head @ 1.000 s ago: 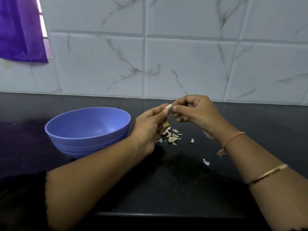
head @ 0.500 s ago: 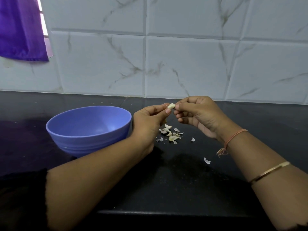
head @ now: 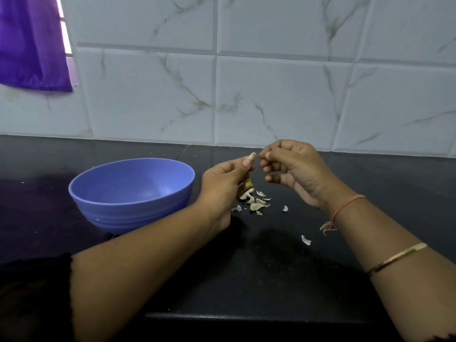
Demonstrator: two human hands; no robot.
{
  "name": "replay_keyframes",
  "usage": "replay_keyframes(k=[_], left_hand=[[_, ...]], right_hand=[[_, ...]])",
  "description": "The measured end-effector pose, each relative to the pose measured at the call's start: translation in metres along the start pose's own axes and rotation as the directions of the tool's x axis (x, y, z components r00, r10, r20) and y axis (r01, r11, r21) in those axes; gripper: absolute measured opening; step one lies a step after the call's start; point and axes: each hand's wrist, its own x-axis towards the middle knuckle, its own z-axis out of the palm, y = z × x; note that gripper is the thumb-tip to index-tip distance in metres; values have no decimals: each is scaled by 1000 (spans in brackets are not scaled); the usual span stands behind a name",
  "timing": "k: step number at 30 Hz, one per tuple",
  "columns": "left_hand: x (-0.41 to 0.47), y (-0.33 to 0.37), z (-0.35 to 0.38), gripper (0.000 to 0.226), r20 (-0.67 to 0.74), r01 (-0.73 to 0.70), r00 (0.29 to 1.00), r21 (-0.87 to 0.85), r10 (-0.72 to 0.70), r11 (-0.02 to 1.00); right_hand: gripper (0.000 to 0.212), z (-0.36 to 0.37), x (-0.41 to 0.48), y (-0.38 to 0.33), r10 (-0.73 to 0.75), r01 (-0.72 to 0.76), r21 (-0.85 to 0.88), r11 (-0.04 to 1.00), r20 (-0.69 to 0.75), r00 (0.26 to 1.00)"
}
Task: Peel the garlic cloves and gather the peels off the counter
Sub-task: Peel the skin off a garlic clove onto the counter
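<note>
While working over the black tabletop point(head: 271, 280), seems only partway through the job. Has the blue bowl point(head: 128, 213) standing at nine o'clock from the left grip point(head: 222, 183), near the wrist.

Holds a garlic clove point(head: 252, 156) in the left grip, pinched by thumb and finger, with the pale tip poking up at one o'clock. Has the right grip point(head: 293, 166) at three o'clock from the clove, just beside the tip, fingers curled and fingertips pressed together. Too small to tell about any skin pinched there. Looks like peeling this one clove, not yet finished.

Already has a little pile of peels point(head: 254, 202) on the tabletop at six o'clock, right under the clove. Shows a yellowish bit point(head: 248, 185) under the left grip, too hidden to name. Has a tiny peel point(head: 285, 208) at three o'clock from the pile, and a stray peel point(head: 306, 240) farther off at five o'clock. Needs to gather all of them up yet.
</note>
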Motion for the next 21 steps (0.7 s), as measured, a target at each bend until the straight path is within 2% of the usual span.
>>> replay_keyframes(k=[5,9,15,21], left_hand=[[-1,1,0,15,11,13,1000,-8,-13,1000],[-1,0,1,16,15,16,1000,7,-16,1000],[0,-1,1,16,22,4,1000,20,-4,1000],[-1,-1,-1,12,20,-26,1000,68,24,997]], right_hand=[[12,1,1,4,-203,210,-182,961,59,977],[9,1,2,5,-315,320,-264,910,61,947],[13,-2,6,5,-376,368,-344,864,46,925],[14,-5,6,5,-344,345,-339,875,65,937]])
